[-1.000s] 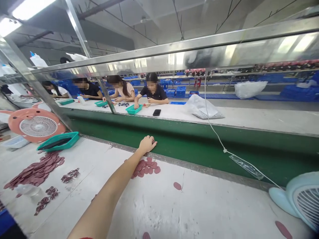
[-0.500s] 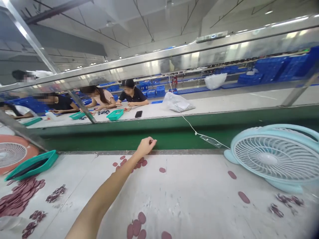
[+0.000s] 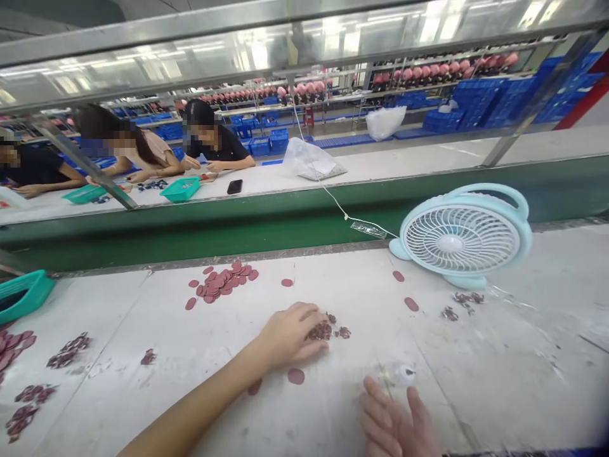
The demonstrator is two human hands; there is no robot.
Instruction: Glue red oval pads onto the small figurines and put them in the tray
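Note:
My left hand (image 3: 292, 333) reaches in from the lower left, palm down. Its fingers and thumb are apart and curve around a small heap of dark reddish scraps (image 3: 321, 331) on the white tabletop. Two loose scrap pieces (image 3: 343, 332) lie just past the fingertips. Under and near the forearm are flat maroon oval pieces (image 3: 295, 376). At the bottom edge my right hand (image 3: 399, 422) is partly in view, fingers spread, holding nothing. A clear, shiny object (image 3: 404, 373) lies just beyond it. Farther back is a pile of maroon ovals (image 3: 221, 284).
A light blue fan (image 3: 450, 244) stands at the right, its cord running left. More scrap clumps (image 3: 70, 350) and a green basket (image 3: 26, 295) are at the left. Beyond a green gap, people (image 3: 214, 143) sit at another table with a phone (image 3: 235, 186).
The view has tipped downward. My left hand has come back from the table's far edge to the scraps, which now lie where bare tabletop showed before. My right hand has entered view.

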